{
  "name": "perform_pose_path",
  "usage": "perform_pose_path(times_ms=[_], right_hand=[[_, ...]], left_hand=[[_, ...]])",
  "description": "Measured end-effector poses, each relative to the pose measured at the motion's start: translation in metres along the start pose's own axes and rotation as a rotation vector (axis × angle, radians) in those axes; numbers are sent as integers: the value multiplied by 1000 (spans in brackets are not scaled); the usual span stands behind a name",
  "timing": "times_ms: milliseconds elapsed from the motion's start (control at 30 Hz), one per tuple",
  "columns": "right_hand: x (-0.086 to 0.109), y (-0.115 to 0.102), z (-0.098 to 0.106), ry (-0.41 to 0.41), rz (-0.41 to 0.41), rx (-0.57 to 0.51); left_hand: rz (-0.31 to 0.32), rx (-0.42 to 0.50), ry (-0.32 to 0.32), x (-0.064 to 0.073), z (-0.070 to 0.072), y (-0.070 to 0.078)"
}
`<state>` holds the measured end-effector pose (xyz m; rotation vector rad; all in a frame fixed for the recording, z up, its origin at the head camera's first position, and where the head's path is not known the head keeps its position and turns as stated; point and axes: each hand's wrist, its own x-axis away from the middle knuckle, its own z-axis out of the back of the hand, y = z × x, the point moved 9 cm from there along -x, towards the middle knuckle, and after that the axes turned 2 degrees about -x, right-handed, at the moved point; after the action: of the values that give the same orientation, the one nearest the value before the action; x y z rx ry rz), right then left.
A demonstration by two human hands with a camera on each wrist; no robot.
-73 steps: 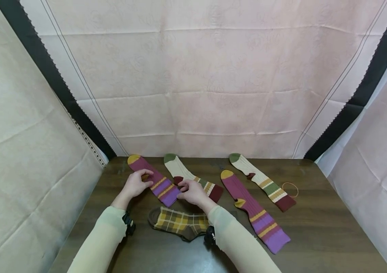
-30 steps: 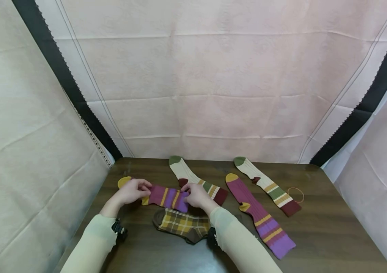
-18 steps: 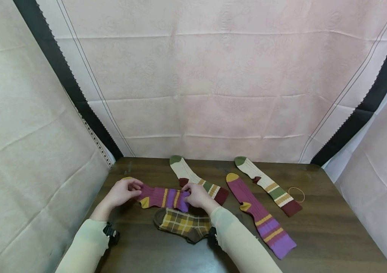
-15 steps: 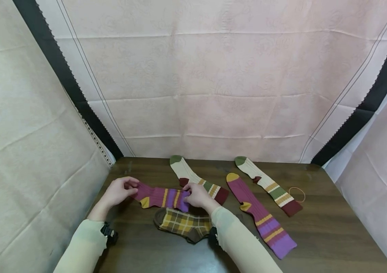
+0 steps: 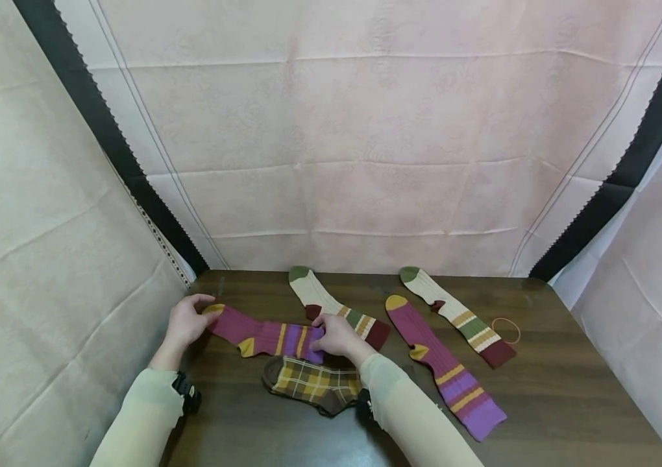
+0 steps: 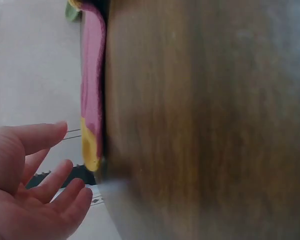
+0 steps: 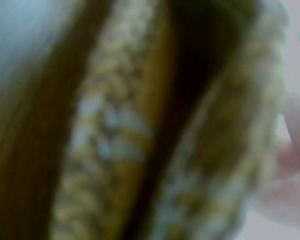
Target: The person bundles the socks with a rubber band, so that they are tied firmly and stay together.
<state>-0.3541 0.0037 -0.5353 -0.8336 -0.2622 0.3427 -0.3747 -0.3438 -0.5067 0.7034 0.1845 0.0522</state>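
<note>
A purple sock (image 5: 267, 336) with yellow toe, yellow heel and striped cuff lies across the left part of the table. My left hand (image 5: 187, 324) is at its toe; in the left wrist view thumb and fingers stand apart, just clear of the yellow tip (image 6: 91, 150). At the cuff end, my right hand (image 5: 337, 337) pinches the sock's edge; its fingertips are partly hidden. Directly below lies yellow-and-brown plaid sock fabric (image 5: 310, 383), partly under the right wrist. Blurred plaid knit (image 7: 105, 135) fills much of the right wrist view.
A cream sock (image 5: 322, 298) with green toe lies behind my right hand. To the right are a matching cream sock (image 5: 453, 308), a second purple sock (image 5: 436, 363) and a thin rubber band (image 5: 506, 330). Pale fabric walls (image 5: 366, 162) border the wooden table (image 5: 570, 389).
The purple sock has turned from diagonal to nearly level, its cuff kept under my right hand. My left hand has slid left along it to the toe and come off it.
</note>
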Motion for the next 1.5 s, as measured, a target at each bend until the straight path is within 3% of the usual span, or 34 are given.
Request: perform_pose_path(times_ms=[400,700,967,1233,1500], right_hand=[[1,-2,-2,-9,9,53],[0,-1,-3,-13,-9,53],[-1,1,-3,-4,-2,59],[-3,4,-4,-10,8,61],[-3,7,-2,1,12,64]], left_hand=[[102,53,-58,-4,-11,-16],[194,13,-71,-3,-15,-21],[204,-21,-82,-7,-16,-24],[252,82,-80,-3,-19,-34],[277,91,-86,-4,-17,-39]])
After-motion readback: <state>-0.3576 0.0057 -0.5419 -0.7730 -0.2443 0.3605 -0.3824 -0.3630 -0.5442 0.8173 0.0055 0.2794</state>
